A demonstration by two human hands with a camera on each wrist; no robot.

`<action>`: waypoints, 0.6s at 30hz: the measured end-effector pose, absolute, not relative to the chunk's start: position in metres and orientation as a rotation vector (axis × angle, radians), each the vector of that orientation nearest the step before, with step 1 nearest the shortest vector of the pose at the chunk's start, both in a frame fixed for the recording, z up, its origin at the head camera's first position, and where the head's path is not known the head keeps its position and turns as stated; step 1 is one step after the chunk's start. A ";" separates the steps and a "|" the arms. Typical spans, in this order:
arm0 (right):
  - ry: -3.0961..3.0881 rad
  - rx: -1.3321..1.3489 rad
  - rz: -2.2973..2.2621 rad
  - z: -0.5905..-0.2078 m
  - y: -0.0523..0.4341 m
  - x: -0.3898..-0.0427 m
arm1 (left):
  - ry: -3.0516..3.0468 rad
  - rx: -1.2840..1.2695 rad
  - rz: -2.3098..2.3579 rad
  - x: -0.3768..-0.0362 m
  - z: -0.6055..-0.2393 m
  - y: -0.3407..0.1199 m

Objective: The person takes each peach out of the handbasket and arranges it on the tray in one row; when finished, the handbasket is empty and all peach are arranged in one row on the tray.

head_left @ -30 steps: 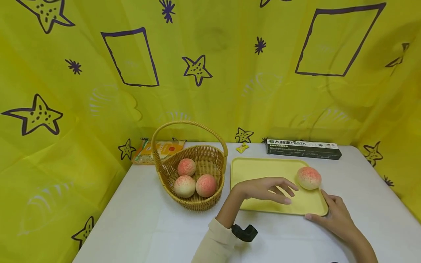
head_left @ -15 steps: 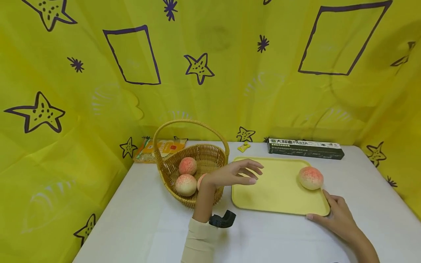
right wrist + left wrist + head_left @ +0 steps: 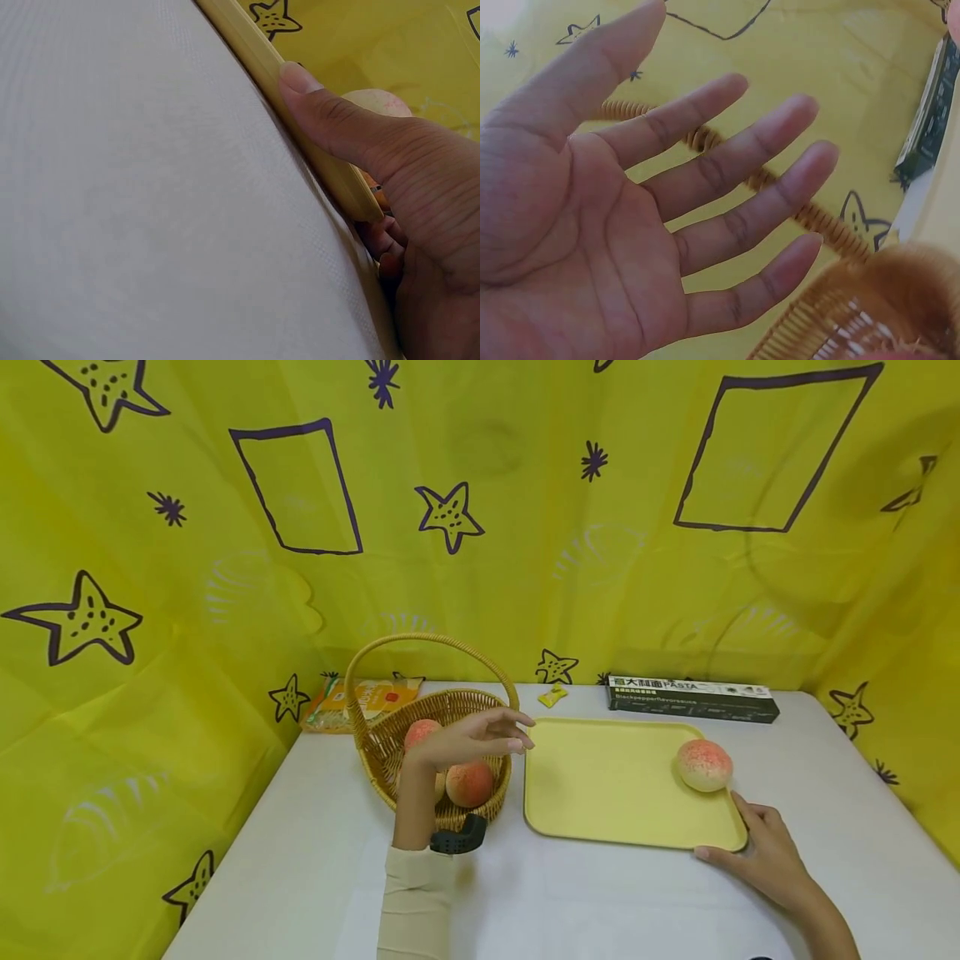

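Note:
My left hand (image 3: 471,739) hovers over the wicker basket (image 3: 450,698), its fingers spread and its palm bare in the left wrist view. Inside the basket lie a peach (image 3: 471,785) and another peach (image 3: 422,732), with a third mostly hidden behind the wrist. My right hand (image 3: 761,856) grips the near right corner of a yellow tray (image 3: 600,777). In the right wrist view its thumb presses on the tray's edge (image 3: 326,180) and its other fingers curl in at the corner. One pink-and-cream peach (image 3: 703,766) sits at the tray's right side.
Behind the tray lies a dark pasta box (image 3: 693,699). A small yellow wrapped packet (image 3: 552,696) is left of it. An orange food bag (image 3: 330,710) lies behind the basket, whose tall handle (image 3: 431,637) arches upward. A yellow patterned curtain (image 3: 510,585) hangs around the table.
My left hand has swept left from above the tray to above the basket, still holding nothing. The right hand has stayed on the tray's corner, and the peach on the tray has not shifted.

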State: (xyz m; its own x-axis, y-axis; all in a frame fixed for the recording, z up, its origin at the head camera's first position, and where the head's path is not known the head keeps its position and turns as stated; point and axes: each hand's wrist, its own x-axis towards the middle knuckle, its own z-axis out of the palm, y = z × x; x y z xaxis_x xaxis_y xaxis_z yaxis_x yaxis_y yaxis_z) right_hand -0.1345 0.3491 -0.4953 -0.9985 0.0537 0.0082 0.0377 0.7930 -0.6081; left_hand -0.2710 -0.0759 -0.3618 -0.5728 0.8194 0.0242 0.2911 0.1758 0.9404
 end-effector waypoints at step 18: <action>-2.952 -0.074 1.002 -0.493 0.348 -0.134 | 2.377 0.539 1.575 -0.303 -0.372 -0.122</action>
